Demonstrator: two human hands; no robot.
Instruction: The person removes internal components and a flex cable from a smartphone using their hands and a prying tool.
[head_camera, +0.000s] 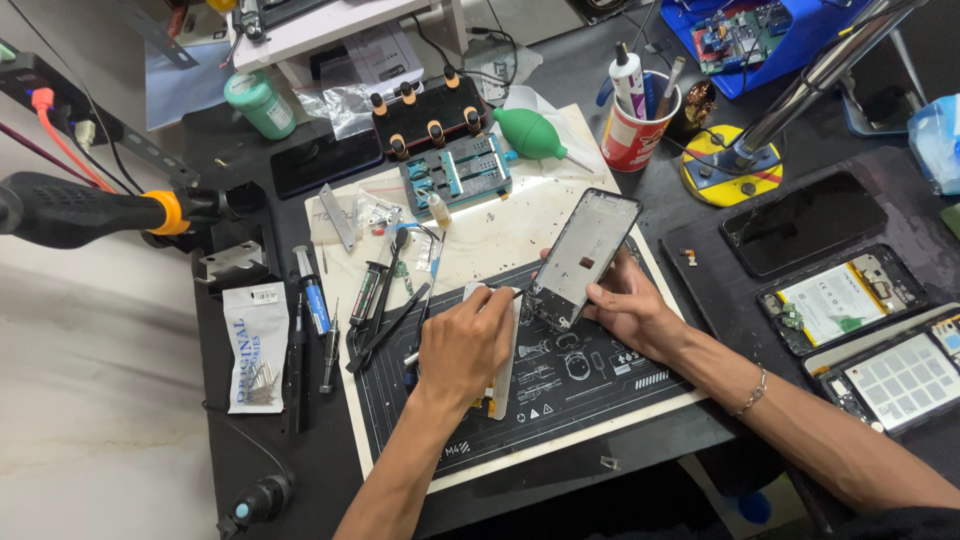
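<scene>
Both forearms rise from the near edge toward the middle of the tabletop (240, 440), meeting over a dark work mat (590, 385) with pale printed outlines. On the left, the left hand (462, 345) is curled knuckles-up, clenched around a thin tool (520, 292) whose tip pokes out to the right; under that hand a long pale strip (503, 385) lies on the mat. To the right, the right hand (625, 303), a thin bracelet (750, 392) on its wrist, grasps the near end of a phone frame (583, 256), fingers wrapped round its right edge. That frame is tilted up off the mat, its far end pointing away and to the right, its inner side facing the camera. Tool tip and frame meet at the frame's near left corner, just between the two hands. Left of the left hand, tweezers and screwdrivers (385, 300) lie scattered.
</scene>
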